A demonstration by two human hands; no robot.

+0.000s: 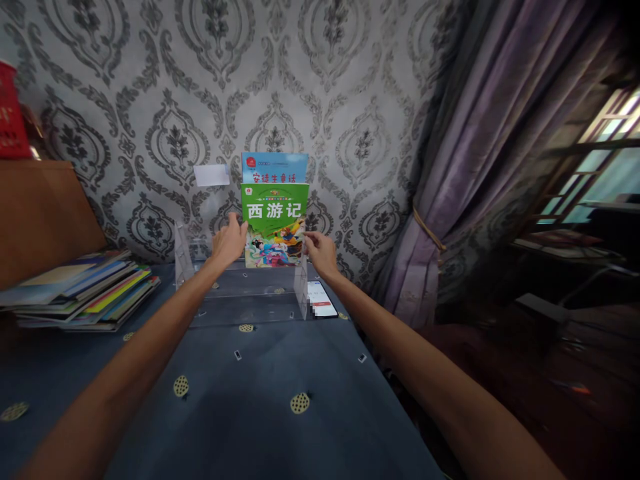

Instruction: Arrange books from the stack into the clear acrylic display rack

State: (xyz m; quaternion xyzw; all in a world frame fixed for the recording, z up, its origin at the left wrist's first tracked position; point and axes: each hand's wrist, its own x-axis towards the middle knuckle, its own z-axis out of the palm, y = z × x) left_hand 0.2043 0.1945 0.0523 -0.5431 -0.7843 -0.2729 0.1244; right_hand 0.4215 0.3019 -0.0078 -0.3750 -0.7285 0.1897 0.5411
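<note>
Both arms extended forward. Left hand (229,241) grips the left edge of the green book (275,225); right hand (321,254) pinches its right edge. Book stands upright between the hands, in the clear acrylic rack (240,293). Blue book (275,167) directly behind and above the green one. Phone (321,299) lies just below the right hand. Stack of books (83,288) lies well to the left of the left hand, on the blue tablecloth (240,400).
</note>
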